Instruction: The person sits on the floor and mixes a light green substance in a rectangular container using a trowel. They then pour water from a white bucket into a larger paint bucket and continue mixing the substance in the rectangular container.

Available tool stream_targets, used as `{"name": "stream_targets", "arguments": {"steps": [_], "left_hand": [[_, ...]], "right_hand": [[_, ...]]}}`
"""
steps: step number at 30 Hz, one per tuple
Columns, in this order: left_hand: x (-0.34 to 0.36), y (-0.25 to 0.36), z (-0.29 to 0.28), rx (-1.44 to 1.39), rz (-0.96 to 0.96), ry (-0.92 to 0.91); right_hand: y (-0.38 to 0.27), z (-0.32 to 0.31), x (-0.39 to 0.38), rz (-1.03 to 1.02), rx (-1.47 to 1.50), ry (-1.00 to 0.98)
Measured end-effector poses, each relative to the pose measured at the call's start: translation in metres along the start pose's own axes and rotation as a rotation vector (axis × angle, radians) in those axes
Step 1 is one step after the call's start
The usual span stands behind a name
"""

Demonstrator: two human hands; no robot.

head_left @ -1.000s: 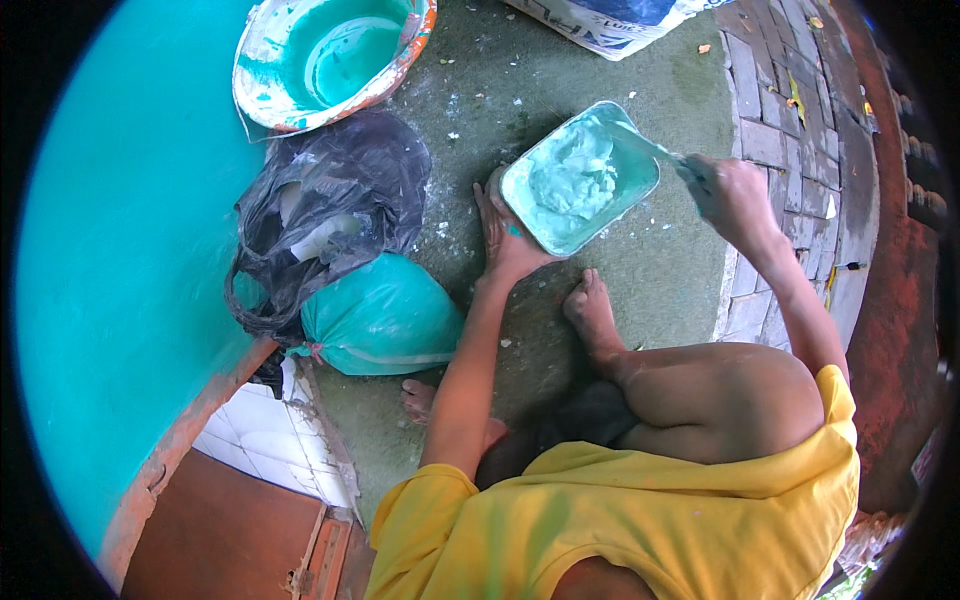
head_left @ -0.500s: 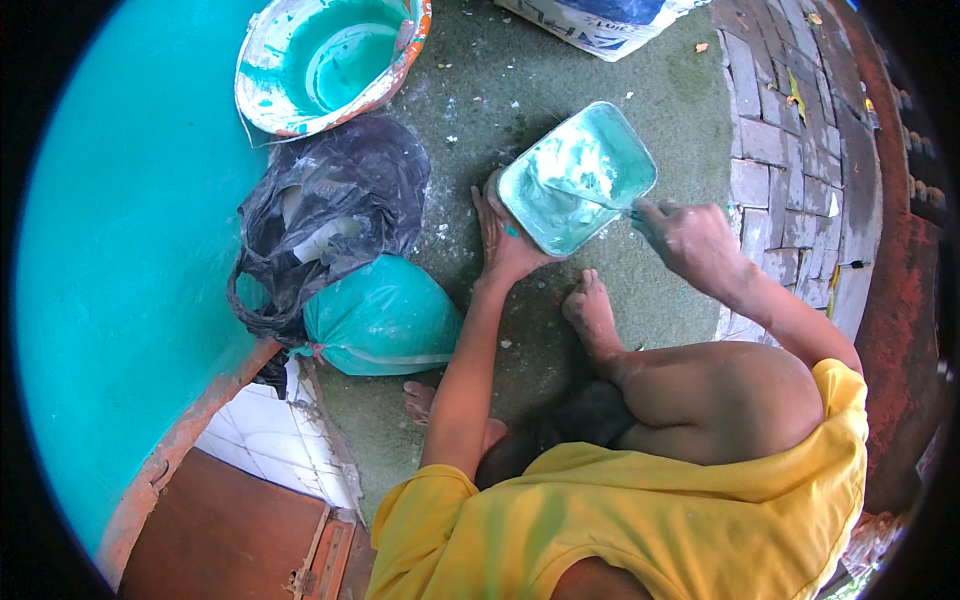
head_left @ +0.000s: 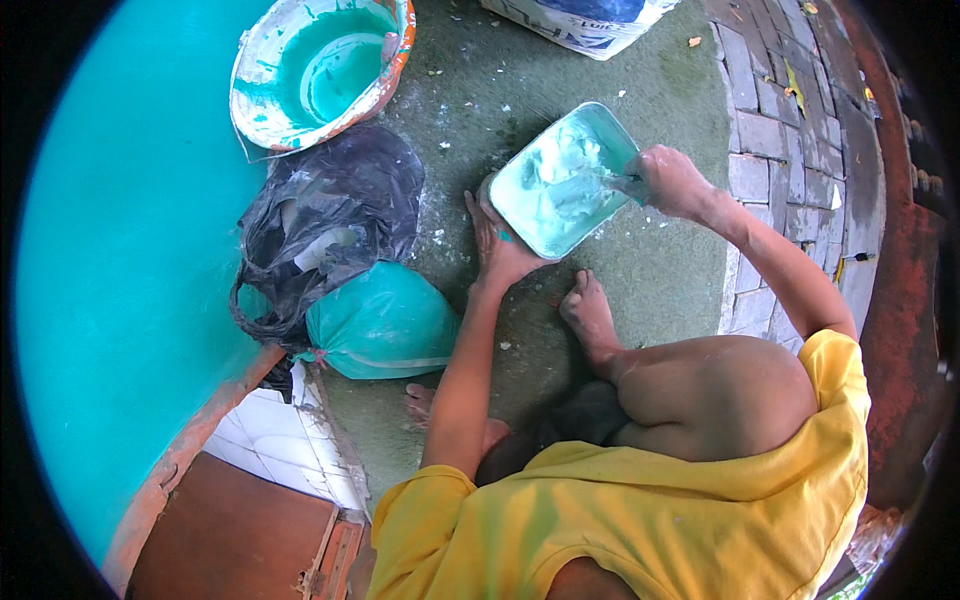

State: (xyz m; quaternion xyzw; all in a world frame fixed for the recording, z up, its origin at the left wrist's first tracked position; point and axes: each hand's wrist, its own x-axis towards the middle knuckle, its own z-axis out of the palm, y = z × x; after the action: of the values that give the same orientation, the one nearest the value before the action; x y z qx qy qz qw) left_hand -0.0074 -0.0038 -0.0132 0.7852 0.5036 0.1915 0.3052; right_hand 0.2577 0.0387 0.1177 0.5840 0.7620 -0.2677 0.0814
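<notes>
A rectangular tub [head_left: 552, 247] smeared with pale green sits tilted before me on the ground. Thick white and mint-green paste [head_left: 570, 170] lies inside, with white lumps along its far part. My left hand [head_left: 503, 245] is wrapped round the tub's near left corner, its thumb and fingers along the outer wall; a dab of green marks the skin. Over the right rim, my right hand [head_left: 678, 182] grips a putty knife [head_left: 626, 186] by its handle. The blade dips into the paste, so its tip is hidden.
Left of the tub lie a crumpled black plastic bag [head_left: 385, 185] and a tied green bag [head_left: 385, 325]. Behind them a paint-stained bucket [head_left: 262, 105] leans by the turquoise wall [head_left: 120, 240]. A white and blue sack [head_left: 600, 38] stands at the far edge; paving bricks [head_left: 765, 130] run along the right.
My right hand has moved slightly up and turned, pushing the putty knife through the paste. The paste looks more spread and mixed. My left hand keeps its hold on the tub.
</notes>
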Motion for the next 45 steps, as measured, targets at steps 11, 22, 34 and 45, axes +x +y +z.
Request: {"name": "stream_targets", "arguments": {"steps": [11,22,34,45], "left_hand": [[-0.003,0.002,-0.002,-0.075,-0.03,0.051],[0.001,0.004,-0.004,0.029,-0.003,-0.028],[0.002,0.01,-0.006,-0.022,-0.011,0.046],[0.004,0.008,-0.008,-0.061,-0.056,0.01]], "right_hand": [[-0.005,-0.059,-0.045,0.091,-0.104,0.113],[0.028,-0.013,0.006,0.154,-0.076,-0.011],[-0.033,-0.051,-0.035,0.163,-0.367,0.139],[-0.077,0.008,-0.037,-0.295,-0.427,0.113]]}}
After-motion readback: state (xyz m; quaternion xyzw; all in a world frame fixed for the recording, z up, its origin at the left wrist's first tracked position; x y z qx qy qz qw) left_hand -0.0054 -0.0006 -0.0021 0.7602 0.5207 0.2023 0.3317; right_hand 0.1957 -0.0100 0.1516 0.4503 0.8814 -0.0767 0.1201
